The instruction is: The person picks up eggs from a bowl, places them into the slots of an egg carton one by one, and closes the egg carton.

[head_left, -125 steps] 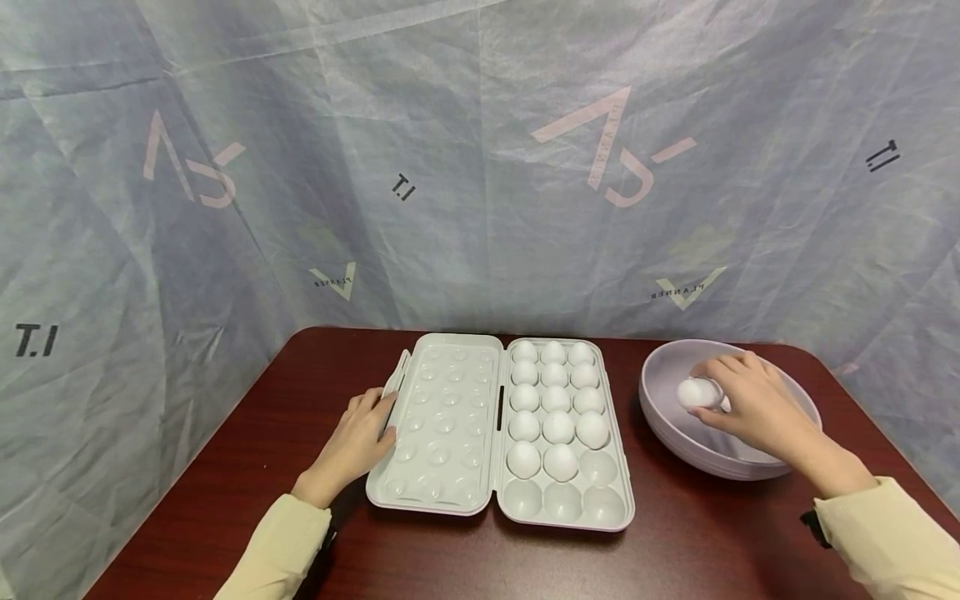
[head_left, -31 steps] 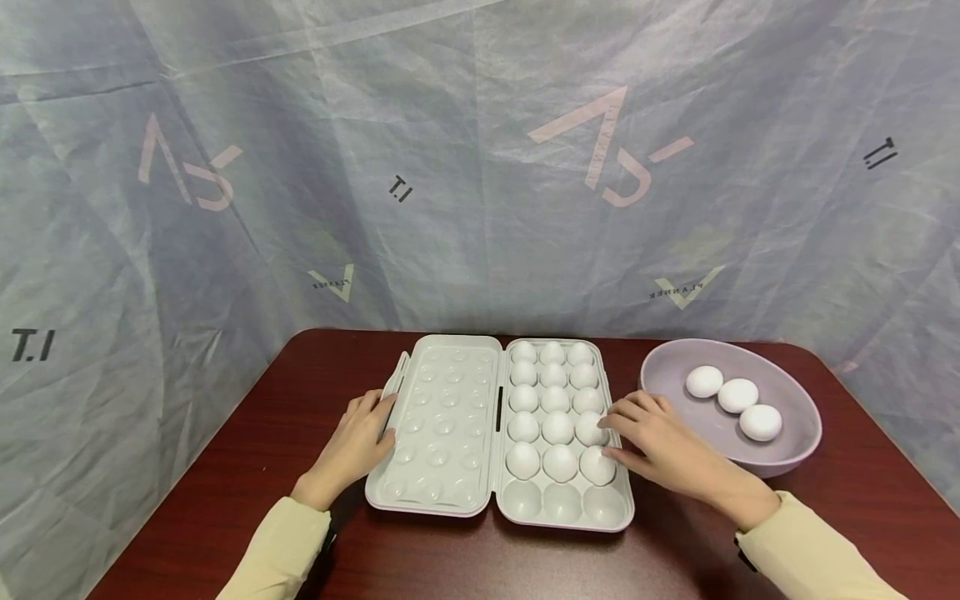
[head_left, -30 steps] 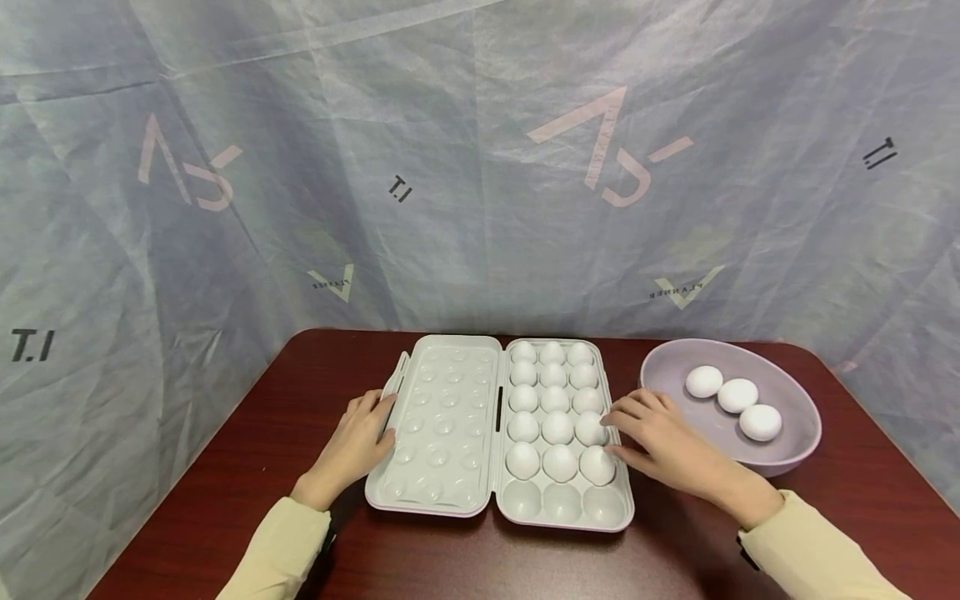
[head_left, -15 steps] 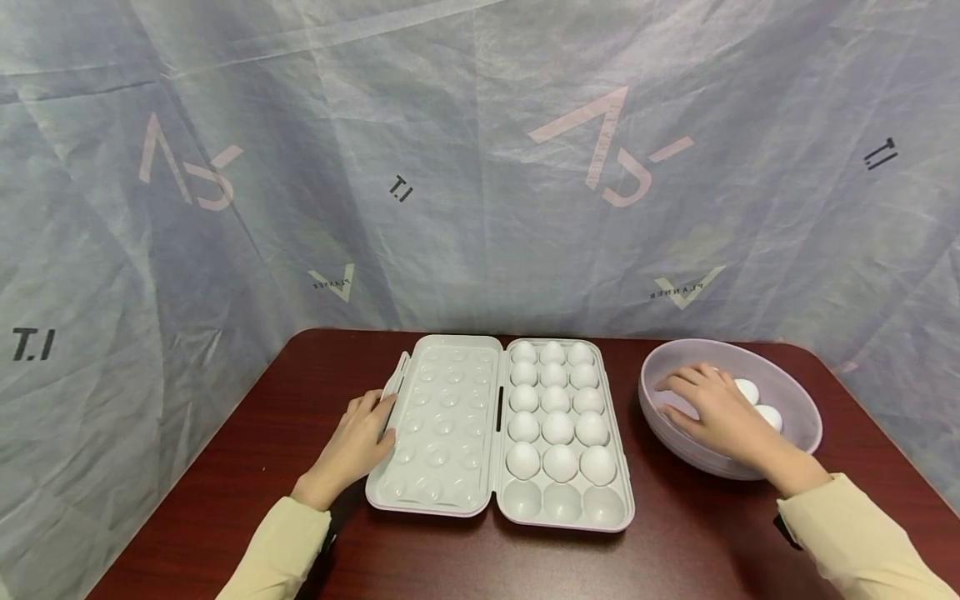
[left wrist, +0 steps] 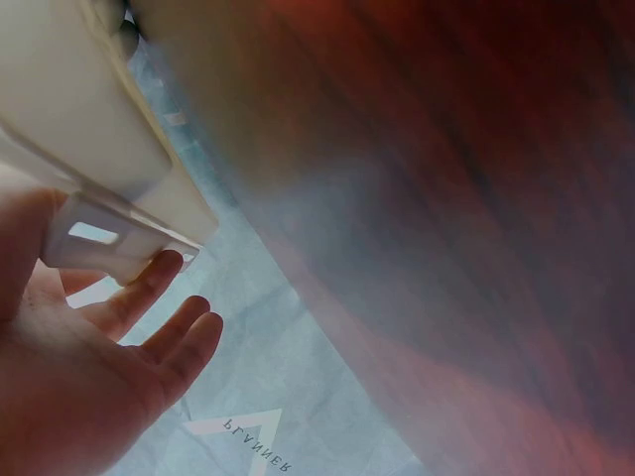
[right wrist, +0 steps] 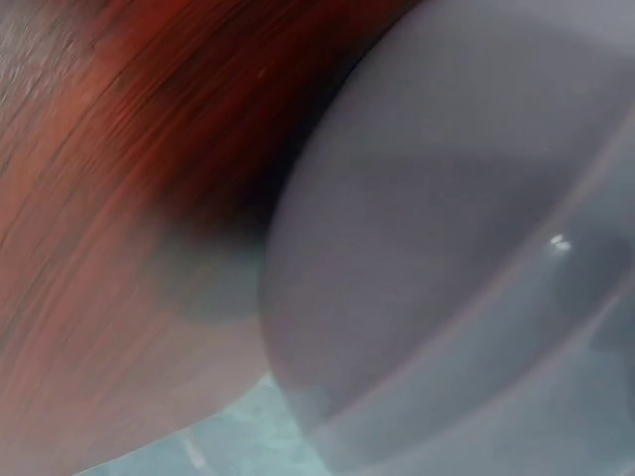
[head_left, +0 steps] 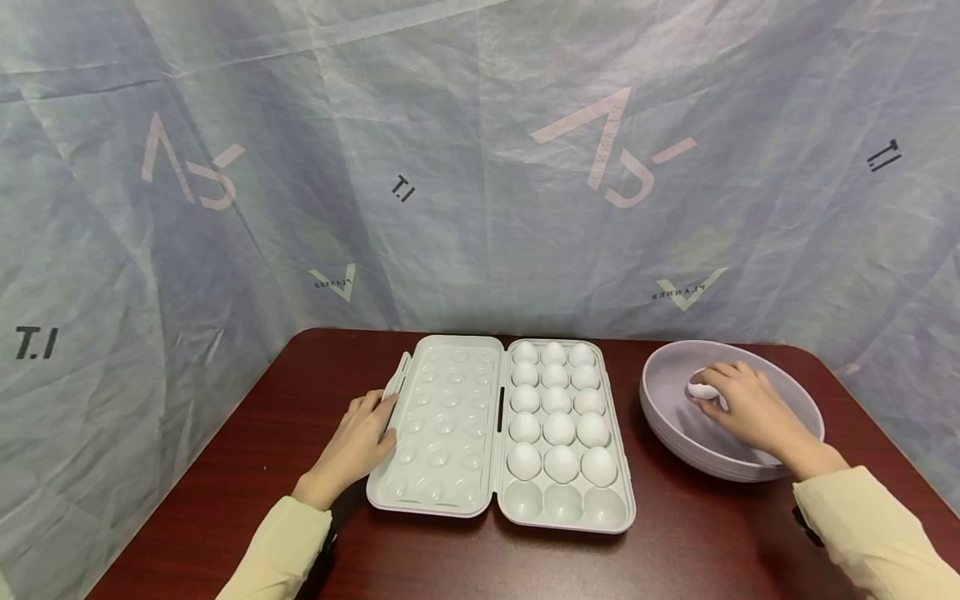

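A pale plastic egg box [head_left: 491, 492] lies opened flat, its lid [head_left: 442, 400] on the left. White eggs [head_left: 558, 428] sit in the right half; the front row of hollows is bare. My left hand [head_left: 356, 446] pinches the latch flap on the lid's left edge; the left wrist view shows this flap [left wrist: 129, 233] between thumb and fingers. Over the lilac bowl [head_left: 675, 437], my right hand [head_left: 753, 408] grips a white egg [head_left: 702, 390] with thumb and fingertips. The hand hides the bowl's other eggs. Only the bowl's outer wall [right wrist: 397, 258] shows in the right wrist view, without the hand.
Everything stands on a dark red wooden table [head_left: 247, 467]. A grey printed cloth [head_left: 480, 167] hangs behind its far edge. Table surface lies between the egg box and the bowl.
An egg has gone into the fifth row's right hollow. My right hand has moved from that egg back to the bowl and taken hold of another. The left hand has stayed put.
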A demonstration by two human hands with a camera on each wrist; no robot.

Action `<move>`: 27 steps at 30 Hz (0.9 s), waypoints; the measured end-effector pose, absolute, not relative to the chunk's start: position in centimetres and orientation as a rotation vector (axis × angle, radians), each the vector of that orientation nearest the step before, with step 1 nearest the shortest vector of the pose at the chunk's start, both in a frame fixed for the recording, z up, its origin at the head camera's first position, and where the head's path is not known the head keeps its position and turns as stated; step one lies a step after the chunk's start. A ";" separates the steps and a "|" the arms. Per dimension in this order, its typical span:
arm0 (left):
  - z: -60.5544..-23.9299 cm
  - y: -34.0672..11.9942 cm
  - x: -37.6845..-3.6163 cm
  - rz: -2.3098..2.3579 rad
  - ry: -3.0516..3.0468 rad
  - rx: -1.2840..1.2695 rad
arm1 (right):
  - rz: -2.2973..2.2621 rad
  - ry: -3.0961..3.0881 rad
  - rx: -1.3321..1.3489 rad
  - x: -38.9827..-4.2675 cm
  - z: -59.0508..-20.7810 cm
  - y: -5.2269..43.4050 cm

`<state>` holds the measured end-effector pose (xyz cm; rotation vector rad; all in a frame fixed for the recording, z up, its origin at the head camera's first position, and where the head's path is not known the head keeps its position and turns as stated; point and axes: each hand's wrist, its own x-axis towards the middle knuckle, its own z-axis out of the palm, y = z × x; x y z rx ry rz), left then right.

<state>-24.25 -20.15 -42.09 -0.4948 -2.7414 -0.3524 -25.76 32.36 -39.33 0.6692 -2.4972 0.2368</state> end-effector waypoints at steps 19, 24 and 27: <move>-41.8 -20.1 -24.1 -0.381 -2.736 -0.501 | 0.173 -2.680 0.549 -27.4 -40.2 34.1; -41.8 -20.1 -24.1 -0.383 -2.745 -0.491 | 0.147 -2.693 0.537 -27.8 -40.5 34.3; -41.8 -20.1 -24.1 -0.383 -2.756 -0.484 | 0.130 -2.696 0.526 -28.0 -40.8 34.3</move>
